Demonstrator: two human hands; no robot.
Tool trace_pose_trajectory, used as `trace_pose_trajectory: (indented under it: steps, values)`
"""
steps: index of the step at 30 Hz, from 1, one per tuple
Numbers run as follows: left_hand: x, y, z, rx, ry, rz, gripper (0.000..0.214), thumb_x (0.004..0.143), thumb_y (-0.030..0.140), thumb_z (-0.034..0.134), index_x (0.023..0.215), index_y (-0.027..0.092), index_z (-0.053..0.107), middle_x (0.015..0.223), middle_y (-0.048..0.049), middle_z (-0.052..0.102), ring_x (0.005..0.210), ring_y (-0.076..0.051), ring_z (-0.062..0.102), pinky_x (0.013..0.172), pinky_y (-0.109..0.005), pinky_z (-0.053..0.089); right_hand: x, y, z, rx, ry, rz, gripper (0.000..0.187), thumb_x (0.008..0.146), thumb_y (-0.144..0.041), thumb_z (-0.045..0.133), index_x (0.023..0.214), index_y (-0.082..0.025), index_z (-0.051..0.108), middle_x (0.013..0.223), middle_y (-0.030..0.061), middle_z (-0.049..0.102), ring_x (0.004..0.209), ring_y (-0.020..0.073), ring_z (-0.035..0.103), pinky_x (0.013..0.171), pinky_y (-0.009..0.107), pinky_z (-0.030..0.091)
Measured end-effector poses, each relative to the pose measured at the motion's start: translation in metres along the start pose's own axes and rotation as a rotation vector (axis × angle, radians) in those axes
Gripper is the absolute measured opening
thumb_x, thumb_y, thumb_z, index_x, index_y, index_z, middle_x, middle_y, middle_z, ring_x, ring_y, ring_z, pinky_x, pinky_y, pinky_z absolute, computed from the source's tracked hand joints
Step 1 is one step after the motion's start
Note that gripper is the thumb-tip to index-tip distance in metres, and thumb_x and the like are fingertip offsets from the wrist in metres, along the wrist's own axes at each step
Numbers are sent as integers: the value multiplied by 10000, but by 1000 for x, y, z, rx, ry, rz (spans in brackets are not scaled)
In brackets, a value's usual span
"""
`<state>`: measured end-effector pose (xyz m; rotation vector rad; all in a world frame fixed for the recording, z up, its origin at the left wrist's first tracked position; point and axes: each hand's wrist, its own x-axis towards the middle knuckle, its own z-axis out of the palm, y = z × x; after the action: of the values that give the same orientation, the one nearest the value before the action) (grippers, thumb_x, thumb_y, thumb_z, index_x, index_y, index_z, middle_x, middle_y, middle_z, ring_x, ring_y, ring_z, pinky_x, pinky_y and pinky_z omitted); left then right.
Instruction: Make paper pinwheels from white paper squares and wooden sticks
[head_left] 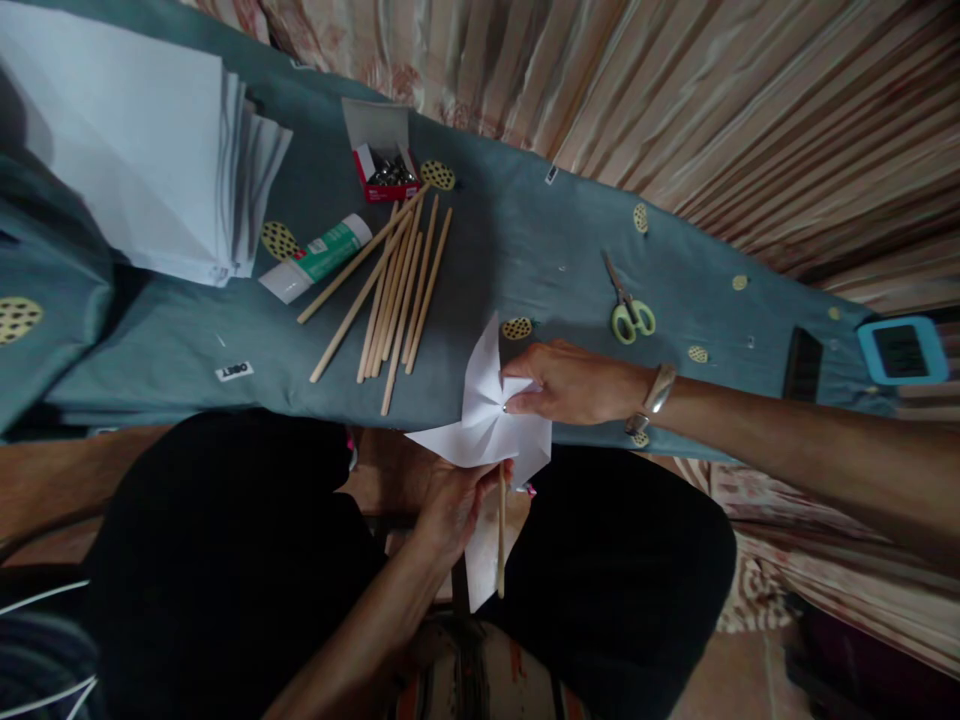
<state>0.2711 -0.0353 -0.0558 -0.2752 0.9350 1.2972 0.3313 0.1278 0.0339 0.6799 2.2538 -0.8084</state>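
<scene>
A white paper pinwheel [480,430] is held over my lap at the table's near edge, its blades folded in to the middle. My right hand [559,385] is closed on it, the thumb at its centre beside what looks like a small metal pin head. Below the paper, my left hand [457,495] is wrapped round the upper part of a wooden stick [502,540]; some of its fingers are hidden behind the blades. The stick points down toward my lap. A further white paper piece [480,575] shows behind the stick.
On the blue-green tablecloth lie several wooden sticks [405,290], a glue tube [322,255], an open red box of metal pins [390,178], green-handled scissors [631,315], and a thick stack of white paper [127,140]. A dark phone-like object [803,365] and a blue-framed device [902,350] are at the right end.
</scene>
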Motion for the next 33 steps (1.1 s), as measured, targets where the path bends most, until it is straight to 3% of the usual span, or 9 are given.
trace_pose_trajectory:
  steps: [7, 13, 24, 33]
  values:
    - [0, 1, 2, 28, 26, -15, 530, 419, 184, 894, 916, 143, 712, 617, 3, 675, 528, -112, 585, 537, -228, 488, 3, -4, -5, -88, -40, 45, 132, 876, -214, 586, 769, -175, 653, 784, 61, 689, 758, 173, 637, 645, 250, 373]
    - [1, 1, 2, 18, 16, -24, 472, 436, 220, 871, 876, 138, 719, 597, -8, 674, 515, -118, 583, 530, -233, 480, 5, -2, -8, -81, -59, 42, 159, 869, -210, 590, 717, -209, 637, 777, 51, 690, 741, 182, 628, 637, 271, 391]
    - [3, 1, 1, 49, -1, -27, 400, 456, 238, 856, 816, 147, 706, 613, -5, 664, 544, -123, 578, 574, -257, 495, 8, -1, -8, -62, -95, 2, 138, 877, -159, 572, 870, -117, 704, 802, 64, 698, 739, 157, 625, 636, 237, 403]
    - [4, 1, -1, 57, -42, -15, 240, 500, 240, 810, 657, 153, 652, 580, -5, 642, 545, -126, 570, 572, -257, 486, 13, 8, -6, -4, -92, -28, 131, 854, -165, 609, 817, -118, 725, 766, 58, 711, 703, 145, 622, 619, 229, 390]
